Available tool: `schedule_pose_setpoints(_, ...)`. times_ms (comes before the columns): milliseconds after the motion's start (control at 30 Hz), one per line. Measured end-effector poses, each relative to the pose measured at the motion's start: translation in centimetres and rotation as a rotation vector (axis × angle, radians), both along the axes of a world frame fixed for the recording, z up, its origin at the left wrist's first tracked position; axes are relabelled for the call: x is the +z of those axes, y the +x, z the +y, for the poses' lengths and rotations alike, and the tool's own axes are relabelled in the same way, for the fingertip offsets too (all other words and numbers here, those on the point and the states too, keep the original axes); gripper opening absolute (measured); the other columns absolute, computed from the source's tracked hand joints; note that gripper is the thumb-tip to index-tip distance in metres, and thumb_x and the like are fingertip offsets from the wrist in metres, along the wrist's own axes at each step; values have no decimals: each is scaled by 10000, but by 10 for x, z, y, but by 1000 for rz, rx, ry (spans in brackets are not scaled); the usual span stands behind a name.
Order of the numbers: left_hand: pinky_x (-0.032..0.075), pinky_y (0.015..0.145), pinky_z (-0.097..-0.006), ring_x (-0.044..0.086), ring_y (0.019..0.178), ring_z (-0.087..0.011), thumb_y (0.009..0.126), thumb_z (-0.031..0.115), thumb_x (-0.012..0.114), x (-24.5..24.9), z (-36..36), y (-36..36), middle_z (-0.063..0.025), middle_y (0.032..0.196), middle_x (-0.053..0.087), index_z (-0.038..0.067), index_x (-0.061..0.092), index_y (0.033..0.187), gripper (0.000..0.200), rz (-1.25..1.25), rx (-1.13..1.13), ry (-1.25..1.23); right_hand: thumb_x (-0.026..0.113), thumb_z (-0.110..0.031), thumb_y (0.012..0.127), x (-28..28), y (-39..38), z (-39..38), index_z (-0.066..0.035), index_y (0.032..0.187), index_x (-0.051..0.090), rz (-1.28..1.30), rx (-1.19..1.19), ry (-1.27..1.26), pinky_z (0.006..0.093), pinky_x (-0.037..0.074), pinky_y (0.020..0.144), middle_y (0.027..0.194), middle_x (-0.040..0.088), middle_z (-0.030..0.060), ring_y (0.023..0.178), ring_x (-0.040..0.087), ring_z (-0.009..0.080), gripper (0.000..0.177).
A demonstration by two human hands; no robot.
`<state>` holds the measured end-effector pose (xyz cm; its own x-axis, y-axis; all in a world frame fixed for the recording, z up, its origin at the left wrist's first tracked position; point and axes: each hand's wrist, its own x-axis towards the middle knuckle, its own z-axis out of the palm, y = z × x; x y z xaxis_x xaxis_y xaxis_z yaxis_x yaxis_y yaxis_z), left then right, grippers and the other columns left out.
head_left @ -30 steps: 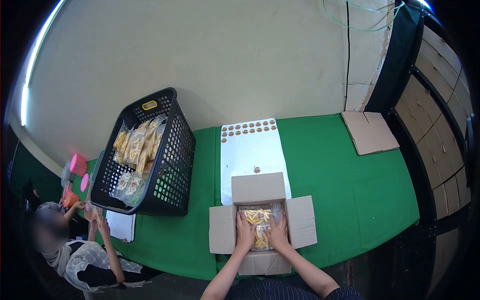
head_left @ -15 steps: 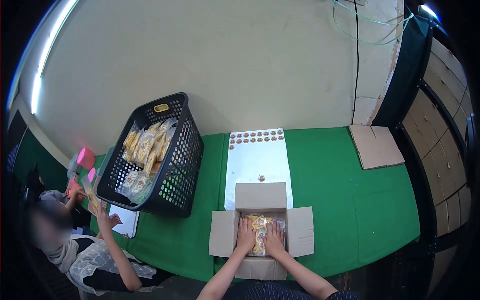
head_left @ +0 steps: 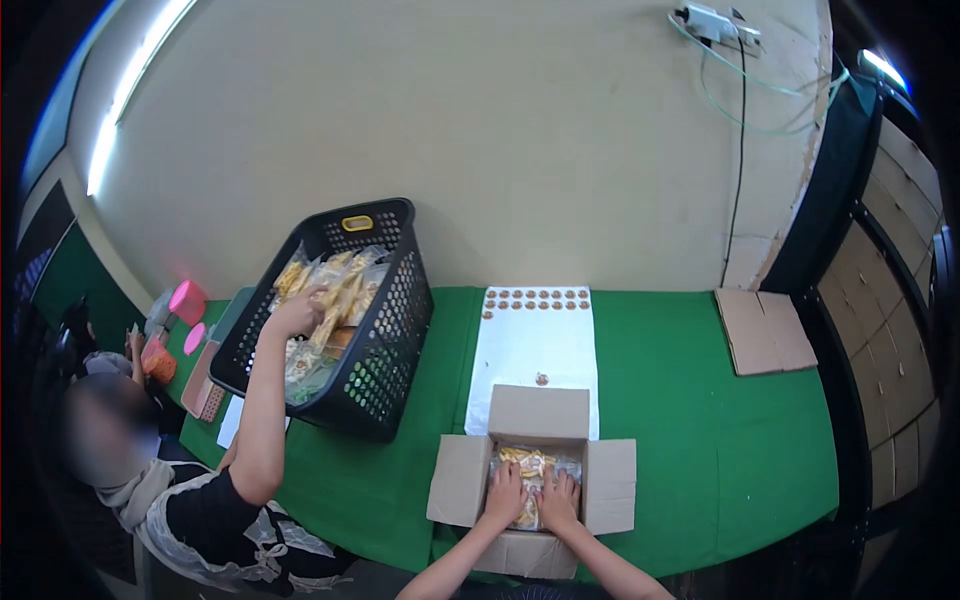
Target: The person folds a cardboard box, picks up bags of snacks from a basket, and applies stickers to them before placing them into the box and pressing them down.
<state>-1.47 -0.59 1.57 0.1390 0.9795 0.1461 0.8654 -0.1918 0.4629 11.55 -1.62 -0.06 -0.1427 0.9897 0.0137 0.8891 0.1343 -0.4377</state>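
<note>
Head view: one cardboard carton, open-topped, flaps folded outward, standing on the near part of a desk covered in green cloth.

Contents of carton: clear snack bags of pale yellow sticks, lying below the rim; exact count cannot be told, being partly covered.

Left hand: inside carton, palm down, fingers extended over the bags at the left side; unclosed.
Right hand: likewise, at the right side, fingers spread, resting on the bags; unclosed. Sticks show in the gap between both hands.

White sheet: flat on the cloth behind the carton, its near end hidden by the back flap; small round stickers in rows along the far edge, plus a single sticker lower down.

Black basket: perforated, left of the sheet, yellow-rimmed handle; holds further filled bags. A co-worker's hand reaches in among them; whether it grips one cannot be told.

Flattened cardboard: far right of the desk, near the wall.

Pink tub: far left, beyond the basket.

Power strip: on the wall, upper right, cables hanging.
</note>
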Motion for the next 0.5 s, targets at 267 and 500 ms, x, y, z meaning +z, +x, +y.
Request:
schedule_pose_setpoints(267,382,883,-391,431,1056,-352,742,100,563,51,-11,-24,-191,1163,402,4,420,1132,426,-336,-80,83,642,-200,686,21,6,-1,-10,1214,327,230,-49,26,486,263,931,1202,286,267,1096,301,429,644)
schedule_pose_setpoints(500,403,873,-365,503,1014,-281,726,35,558,190,-10,-115,-103,1043,515,28,560,951,225,-327,133,476,601,-80,685,54,1,1,21,1003,488,343,-38,135,408,333,908,1153,355,274,1078,383,393,352)
